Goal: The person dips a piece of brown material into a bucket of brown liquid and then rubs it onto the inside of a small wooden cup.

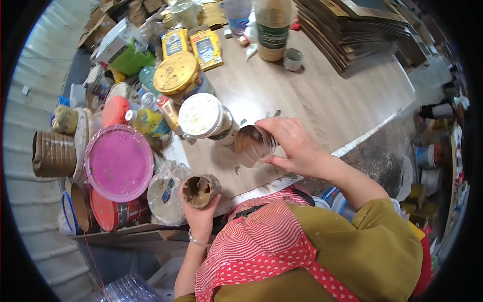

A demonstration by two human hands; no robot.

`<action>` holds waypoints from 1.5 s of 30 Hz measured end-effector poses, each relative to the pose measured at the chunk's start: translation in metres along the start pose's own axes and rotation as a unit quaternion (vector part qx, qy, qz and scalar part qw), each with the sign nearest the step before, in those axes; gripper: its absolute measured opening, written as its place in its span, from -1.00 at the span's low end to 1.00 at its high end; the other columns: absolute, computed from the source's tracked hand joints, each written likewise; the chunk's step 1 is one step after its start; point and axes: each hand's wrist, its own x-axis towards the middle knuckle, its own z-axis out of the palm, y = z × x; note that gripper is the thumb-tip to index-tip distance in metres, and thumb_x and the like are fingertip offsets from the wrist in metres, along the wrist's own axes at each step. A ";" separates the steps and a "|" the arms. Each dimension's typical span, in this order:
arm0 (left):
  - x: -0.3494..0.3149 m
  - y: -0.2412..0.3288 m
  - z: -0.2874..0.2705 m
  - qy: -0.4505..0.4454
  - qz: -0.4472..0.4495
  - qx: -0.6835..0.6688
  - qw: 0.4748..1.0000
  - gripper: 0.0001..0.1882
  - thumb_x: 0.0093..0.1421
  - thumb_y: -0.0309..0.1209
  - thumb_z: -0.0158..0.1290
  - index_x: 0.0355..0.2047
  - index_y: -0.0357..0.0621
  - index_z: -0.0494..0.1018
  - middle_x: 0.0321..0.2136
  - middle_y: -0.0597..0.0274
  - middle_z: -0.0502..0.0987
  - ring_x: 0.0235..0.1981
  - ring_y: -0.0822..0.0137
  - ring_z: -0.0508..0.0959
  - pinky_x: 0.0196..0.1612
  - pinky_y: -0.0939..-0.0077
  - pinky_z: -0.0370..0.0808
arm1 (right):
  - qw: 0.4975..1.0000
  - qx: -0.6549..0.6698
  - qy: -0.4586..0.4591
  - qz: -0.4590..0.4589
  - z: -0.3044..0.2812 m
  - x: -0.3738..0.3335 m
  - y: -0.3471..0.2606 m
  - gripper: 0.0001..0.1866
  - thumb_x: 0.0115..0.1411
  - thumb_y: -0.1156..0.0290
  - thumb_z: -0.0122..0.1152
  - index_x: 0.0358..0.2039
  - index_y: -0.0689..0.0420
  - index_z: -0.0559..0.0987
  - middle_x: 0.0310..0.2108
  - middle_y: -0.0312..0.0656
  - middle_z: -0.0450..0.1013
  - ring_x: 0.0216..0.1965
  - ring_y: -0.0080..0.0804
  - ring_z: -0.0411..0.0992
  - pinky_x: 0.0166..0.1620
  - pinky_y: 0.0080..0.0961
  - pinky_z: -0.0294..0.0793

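My left hand (200, 217) is wrapped round a rough brown cup (211, 190) caked with dried material, its ragged mouth turned up toward me. In my right hand (301, 147) is a clear plastic cup (251, 151), gripped between thumb and fingers and tilted. Brown shows inside this cup, but I cannot tell what it is. The two cups are apart, both near the table's front edge. Just beyond the clear cup stands a white-lidded tub (201, 116) with smears on its lid.
A yellow-lidded tub (176, 73), yellow boxes (206, 50) and a large bottle (272, 32) stand farther back on the wooden table (332, 105). Stacked cardboard (347, 35) lies at the far right. Tubs with a pink lid (119, 163) and a red lid (103, 210) crowd the left.
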 end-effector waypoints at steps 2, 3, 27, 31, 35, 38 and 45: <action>-0.007 0.027 -0.008 0.006 0.023 0.017 1.000 -0.14 -0.19 -0.61 0.36 0.11 -0.19 0.14 0.00 0.16 0.33 0.00 0.30 0.41 0.10 0.44 0.36 | 1.000 0.012 -0.010 0.002 0.002 0.002 -0.001 -0.26 -0.12 0.29 0.42 0.08 0.13 0.30 -0.02 -0.07 0.36 -0.01 -0.12 0.34 0.02 -0.24 0.26; -0.009 0.039 -0.011 0.000 0.045 0.034 0.998 -0.15 -0.19 -0.61 0.36 0.11 -0.18 0.15 0.00 0.17 0.32 0.00 0.31 0.41 0.10 0.44 0.36 | 1.000 0.018 -0.017 0.013 0.003 0.002 -0.001 -0.24 -0.13 0.27 0.43 0.09 0.13 0.30 -0.03 -0.07 0.36 -0.01 -0.10 0.34 0.01 -0.24 0.27; -0.042 0.038 -0.240 0.348 0.117 0.178 0.913 -0.26 -0.06 -0.59 0.29 0.12 -0.27 0.17 -0.01 0.10 0.36 0.00 0.30 0.41 0.08 0.43 0.35 | 0.821 0.483 -0.273 0.133 0.128 0.106 -0.131 -0.16 -0.01 0.28 0.41 0.21 0.11 0.15 0.04 -0.11 0.25 -0.01 -0.43 0.30 -0.01 -0.48 0.35; -0.040 0.032 -0.271 0.364 0.113 0.043 0.924 -0.28 -0.05 -0.62 0.26 0.12 -0.27 0.17 -0.03 0.12 0.40 -0.05 0.34 0.45 0.05 0.47 0.37 | 0.643 0.661 -0.314 0.224 0.159 0.123 -0.142 -0.14 0.05 0.37 0.35 0.28 0.06 0.06 0.07 -0.14 0.20 -0.01 -0.44 0.32 0.06 -0.47 0.32; -0.041 0.033 -0.289 0.371 0.123 0.030 0.920 -0.30 -0.05 -0.61 0.28 0.08 -0.26 0.19 -0.06 0.14 0.41 -0.05 0.34 0.45 0.03 0.47 0.40 | 0.654 0.647 -0.336 0.204 0.178 0.145 -0.177 -0.20 0.04 0.31 0.36 0.22 0.12 0.13 0.03 -0.14 0.25 0.00 -0.40 0.31 0.03 -0.48 0.33; -0.047 0.025 -0.305 0.395 0.123 0.059 0.909 -0.27 -0.08 -0.52 0.33 0.07 -0.25 0.19 -0.07 0.13 0.42 -0.06 0.32 0.46 0.02 0.45 0.40 | 0.728 0.574 -0.355 0.121 0.181 0.182 -0.227 -0.23 0.03 0.28 0.38 0.18 0.13 0.16 -0.01 -0.17 0.28 0.05 -0.42 0.26 0.05 -0.47 0.32; -0.061 -0.004 -0.340 0.435 0.122 0.096 0.887 -0.27 -0.09 -0.57 0.32 0.06 -0.24 0.17 -0.07 0.15 0.40 -0.06 0.32 0.46 0.03 0.46 0.41 | 0.872 0.315 -0.296 -0.229 0.205 0.306 -0.351 -0.30 -0.01 0.23 0.42 0.08 0.14 0.27 -0.05 -0.12 0.33 0.02 -0.38 0.30 0.06 -0.45 0.29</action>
